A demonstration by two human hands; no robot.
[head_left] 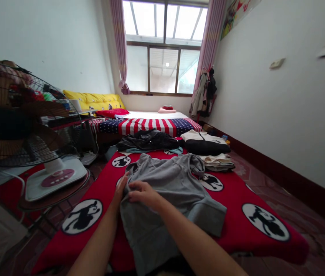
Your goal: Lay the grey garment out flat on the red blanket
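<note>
A grey top (168, 184) lies spread and wrinkled on a red cover (237, 234) printed with dark figures in white circles. One sleeve is bent inward on its right side. My left hand (121, 189) rests along the garment's left edge, seen nearly side-on, with its fingers stretched out against the fabric. Just beside it, my right hand (143, 194) has curled fingers pinching the grey cloth near that same edge. Both thumbs are mostly hidden. The top's lower end runs out of view toward me.
Behind the top lies a dark pile of clothes (150, 141). Folded clothes (204, 142) and a lighter stack (216, 161) sit at the back right. A fan (15, 119) stands to the left, beside a round stool (55, 195). Farther back is a bed (147, 125) under the window.
</note>
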